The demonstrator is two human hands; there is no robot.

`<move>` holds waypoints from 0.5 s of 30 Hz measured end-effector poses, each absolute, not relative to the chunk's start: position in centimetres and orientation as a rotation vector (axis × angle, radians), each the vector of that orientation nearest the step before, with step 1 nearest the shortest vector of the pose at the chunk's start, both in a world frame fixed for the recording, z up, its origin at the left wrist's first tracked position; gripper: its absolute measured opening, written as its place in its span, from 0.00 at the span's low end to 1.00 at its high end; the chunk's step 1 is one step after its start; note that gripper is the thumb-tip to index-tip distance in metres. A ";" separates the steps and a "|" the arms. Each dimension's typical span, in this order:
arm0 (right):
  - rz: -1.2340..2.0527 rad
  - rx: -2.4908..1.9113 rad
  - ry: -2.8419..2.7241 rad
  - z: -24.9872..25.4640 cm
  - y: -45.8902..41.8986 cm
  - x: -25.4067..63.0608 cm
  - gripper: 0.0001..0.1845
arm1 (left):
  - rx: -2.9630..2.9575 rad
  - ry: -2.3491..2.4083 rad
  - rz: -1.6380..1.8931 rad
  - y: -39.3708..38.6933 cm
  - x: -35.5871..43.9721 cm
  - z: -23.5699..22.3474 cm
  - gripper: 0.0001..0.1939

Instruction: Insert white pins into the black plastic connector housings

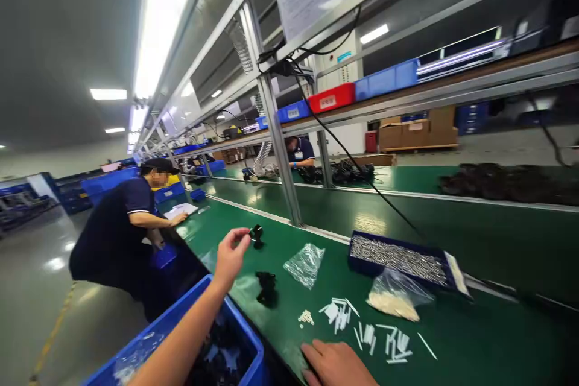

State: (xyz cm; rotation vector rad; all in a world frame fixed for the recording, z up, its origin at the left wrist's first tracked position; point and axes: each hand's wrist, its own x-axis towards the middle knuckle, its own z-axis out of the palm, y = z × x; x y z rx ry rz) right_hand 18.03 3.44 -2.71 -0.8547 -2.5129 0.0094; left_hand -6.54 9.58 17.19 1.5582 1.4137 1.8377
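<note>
My left hand (pixel 233 256) is raised over the green bench, thumb and index finger pinched at the edge of a small black part (pixel 256 235). A short pale piece shows at those fingertips, too small to name. Nearer to me, a second black part (pixel 266 288) lies on the bench. My right hand (pixel 337 363) rests low by the front edge, palm down with fingers apart and nothing visible in them. Just beyond it are small cream rings (pixel 306 317), white sticks (pixel 339 313) and more white sticks (pixel 397 345).
A blue bin (pixel 257 353) holding black parts stands under my left forearm. A clear bag (pixel 305 265), a bag of cream pieces (pixel 393 301) and a dark blue tray (pixel 357 262) of metal pins lie on the bench. A co-worker (pixel 122 223) leans in at left. A metal post (pixel 283 163) rises behind.
</note>
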 end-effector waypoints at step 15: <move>-0.130 -1.209 -2.535 -1.1 6.6 20.3 0.27 | 2.310 1.565 1.013 3.1 -1.9 1.0 0.11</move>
